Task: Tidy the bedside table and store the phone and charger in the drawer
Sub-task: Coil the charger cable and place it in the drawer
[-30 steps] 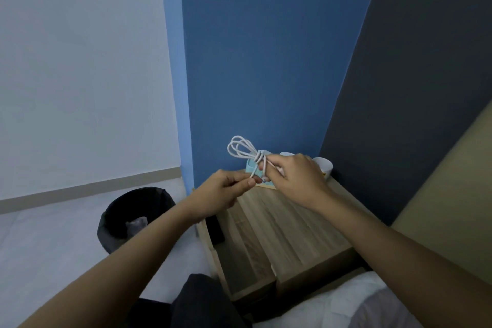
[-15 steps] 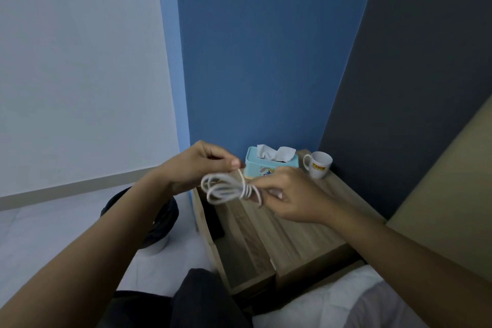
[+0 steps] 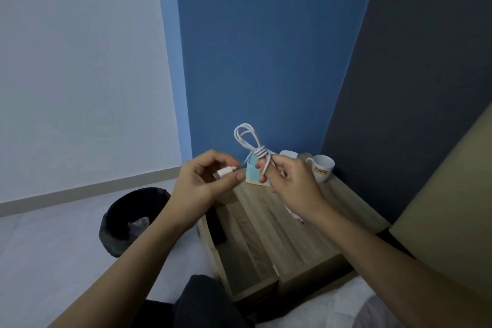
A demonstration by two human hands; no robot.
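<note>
White cable (image 3: 254, 150), coiled and knotted, stands upright from the right hand (image 3: 288, 185), pinched at frame centre. Left hand (image 3: 202, 181), just beside, pinches its plug (image 3: 225, 172). Drawer (image 3: 246, 247) lies open below, nearer the left hand, with free room inside; counter (image 3: 306, 237) bare lower right.

Both bare forearms are reaching up from the lower corners of the frame and converging toward centre. The left hand (image 3: 205, 181) is sitting at about 9 o'clock of the right hand (image 3: 290, 186), near but apart from it. Its thumb and curled fingers are pinching a small white plug end. The right hand is showing its back to the camera, fingers pointing toward 11 o'clock and gripping a bundled white cable.
</note>
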